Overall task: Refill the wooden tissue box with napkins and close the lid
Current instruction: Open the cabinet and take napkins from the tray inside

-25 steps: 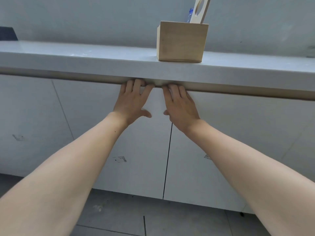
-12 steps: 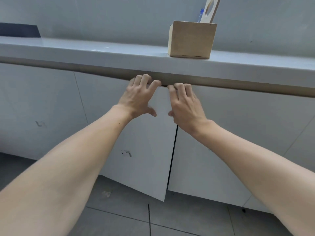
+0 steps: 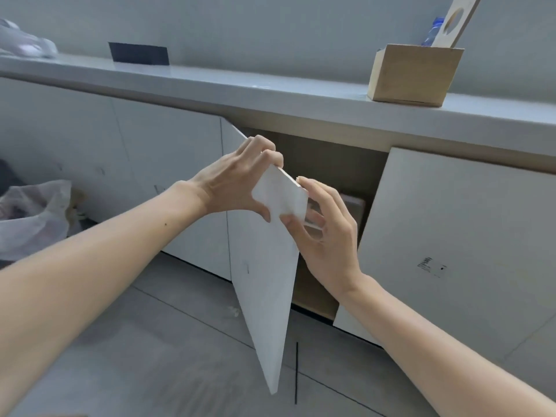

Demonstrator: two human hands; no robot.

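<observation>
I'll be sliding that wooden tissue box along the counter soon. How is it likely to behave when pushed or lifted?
The wooden tissue box looks stiff: flat rigid panels, square corners. It sits flat on the smooth counter, so it would probably slide rather than roll. Its lid stands tilted up above it, so a sharp shove might make it drop or shift.

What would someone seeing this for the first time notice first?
The two hands, left and right, gripping the top corner of a white cabinet door swung open at centre frame. Behind it is the dim cabinet interior. Up on the grey counter, at right, stands the wooden tissue box, open, with its lid propped upright.
</observation>
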